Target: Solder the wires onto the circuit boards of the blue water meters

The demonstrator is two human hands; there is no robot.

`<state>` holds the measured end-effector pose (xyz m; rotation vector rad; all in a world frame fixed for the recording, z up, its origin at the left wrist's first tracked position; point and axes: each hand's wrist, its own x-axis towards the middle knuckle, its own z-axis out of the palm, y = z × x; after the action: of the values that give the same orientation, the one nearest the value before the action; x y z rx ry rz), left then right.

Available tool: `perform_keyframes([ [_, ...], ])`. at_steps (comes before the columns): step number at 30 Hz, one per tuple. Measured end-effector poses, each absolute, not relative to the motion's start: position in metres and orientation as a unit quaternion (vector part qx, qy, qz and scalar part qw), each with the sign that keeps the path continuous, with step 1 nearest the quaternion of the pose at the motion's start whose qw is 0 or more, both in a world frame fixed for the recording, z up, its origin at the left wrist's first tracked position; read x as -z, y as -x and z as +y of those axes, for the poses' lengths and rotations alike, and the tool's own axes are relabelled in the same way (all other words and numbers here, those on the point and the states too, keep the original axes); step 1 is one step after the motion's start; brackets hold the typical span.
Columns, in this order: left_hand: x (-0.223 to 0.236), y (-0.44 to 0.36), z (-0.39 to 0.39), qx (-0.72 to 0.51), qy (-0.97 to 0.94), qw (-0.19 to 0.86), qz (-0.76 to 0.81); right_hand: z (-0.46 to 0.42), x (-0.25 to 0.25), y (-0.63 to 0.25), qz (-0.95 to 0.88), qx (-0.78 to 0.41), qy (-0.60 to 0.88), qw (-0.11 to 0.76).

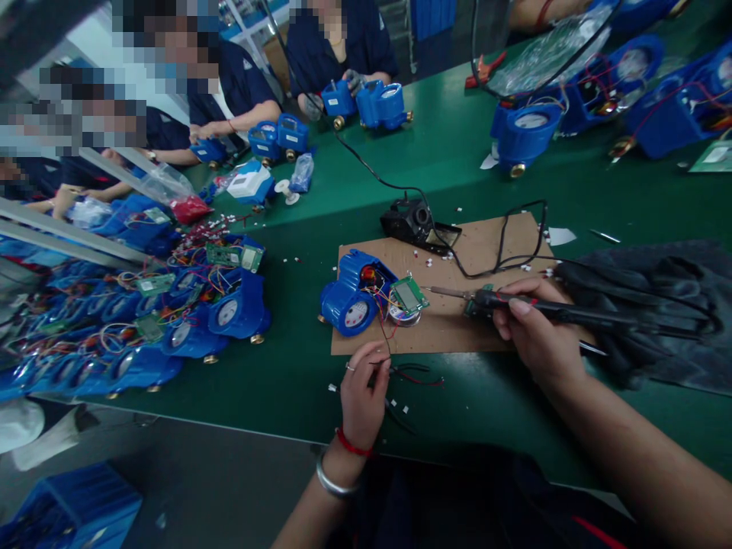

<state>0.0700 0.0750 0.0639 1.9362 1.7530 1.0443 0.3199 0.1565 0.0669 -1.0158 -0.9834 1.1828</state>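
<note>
A blue water meter with a green circuit board wired to it lies on a brown cardboard sheet. My right hand is closed round a black soldering iron, its tip pointing left toward the board. My left hand rests at the cardboard's front edge, fingers pinched on thin red and black wires that run up to the meter.
A black iron stand with cable sits at the cardboard's back. Many blue meters with boards crowd the left of the green table. Other people handle meters at the far side. Dark cloth lies right.
</note>
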Motion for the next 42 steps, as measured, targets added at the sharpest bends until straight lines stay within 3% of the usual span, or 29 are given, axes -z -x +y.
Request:
perform_keyframes([
  [6,-0.083,-0.079,0.081,-0.391,-0.741,0.171,0.518,0.156,-0.067,-0.32,-0.433,-0.505,0.447,0.598],
  [18,-0.07,-0.094,0.131,-0.323,-0.746,0.088,0.576,0.156,-0.062,-0.323,-0.441,-0.512,0.459,0.577],
  [26,-0.072,-0.098,0.135,-0.391,-0.682,0.13,0.604,0.154,-0.062,-0.323,-0.43,-0.529,0.465,0.565],
  [36,-0.065,-0.104,0.138,-0.399,-0.646,0.103,0.642,0.155,-0.059,-0.321,-0.44,-0.534,0.455,0.56],
  [42,-0.057,-0.099,0.141,-0.429,-0.658,0.17,0.596,0.155,-0.065,-0.317,-0.468,-0.53,0.454,0.542],
])
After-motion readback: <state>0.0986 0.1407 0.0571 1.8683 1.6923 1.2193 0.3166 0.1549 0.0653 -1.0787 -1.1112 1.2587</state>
